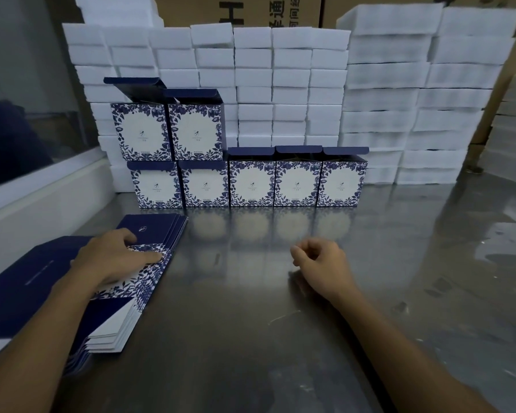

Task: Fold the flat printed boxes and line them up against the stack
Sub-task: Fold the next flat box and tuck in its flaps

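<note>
A pile of flat blue-and-white printed boxes [149, 281] lies on the steel table at the left. My left hand [113, 257] rests on top of the pile, fingers stretched toward its right edge. My right hand [319, 260] hovers over the bare table to the right, fingers loosely curled and holding nothing. Several folded boxes [251, 183] with open navy lids stand in a row against the white foam stack [280, 84]. Two more folded boxes [167, 132] sit on top of the row's left end.
The steel table [280, 323] is shiny and reflects the boxes. A taller foam stack [429, 99] rises at the back right. Brown cartons [236, 10] stand behind. A white ledge with a window [27, 114] runs along the left side.
</note>
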Action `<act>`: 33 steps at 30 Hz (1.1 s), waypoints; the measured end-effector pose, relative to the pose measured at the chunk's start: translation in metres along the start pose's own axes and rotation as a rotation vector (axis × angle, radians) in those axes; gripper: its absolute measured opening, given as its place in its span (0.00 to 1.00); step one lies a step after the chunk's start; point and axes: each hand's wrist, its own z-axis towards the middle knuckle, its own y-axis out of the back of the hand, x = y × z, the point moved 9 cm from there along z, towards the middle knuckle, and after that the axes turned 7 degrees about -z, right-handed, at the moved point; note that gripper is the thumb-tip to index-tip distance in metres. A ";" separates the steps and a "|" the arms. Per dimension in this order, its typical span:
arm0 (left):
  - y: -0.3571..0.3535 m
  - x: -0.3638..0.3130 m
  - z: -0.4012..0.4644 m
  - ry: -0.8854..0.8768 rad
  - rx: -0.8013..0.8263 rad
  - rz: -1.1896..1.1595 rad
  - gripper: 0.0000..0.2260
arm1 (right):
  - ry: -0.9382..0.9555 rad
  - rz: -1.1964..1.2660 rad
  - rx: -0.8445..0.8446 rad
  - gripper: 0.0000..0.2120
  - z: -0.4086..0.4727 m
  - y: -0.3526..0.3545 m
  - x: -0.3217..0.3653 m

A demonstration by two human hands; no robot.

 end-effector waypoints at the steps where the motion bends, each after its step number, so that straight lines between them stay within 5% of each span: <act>1: 0.002 0.000 -0.001 0.002 -0.010 0.002 0.33 | 0.004 -0.003 0.002 0.10 -0.001 0.000 0.001; 13: 0.002 -0.051 -0.022 -0.217 -0.232 0.143 0.17 | 0.020 -0.002 0.002 0.11 -0.003 0.001 0.002; 19: -0.006 -0.062 -0.034 -0.144 -0.315 0.417 0.21 | 0.018 0.006 0.018 0.11 -0.003 -0.001 0.001; 27: 0.010 -0.128 -0.099 -0.641 -0.679 0.420 0.33 | 0.094 0.042 0.062 0.12 -0.010 -0.008 0.020; 33: -0.070 -0.190 -0.166 -1.159 -0.605 0.430 0.19 | -0.096 0.691 0.357 0.18 -0.025 -0.041 0.045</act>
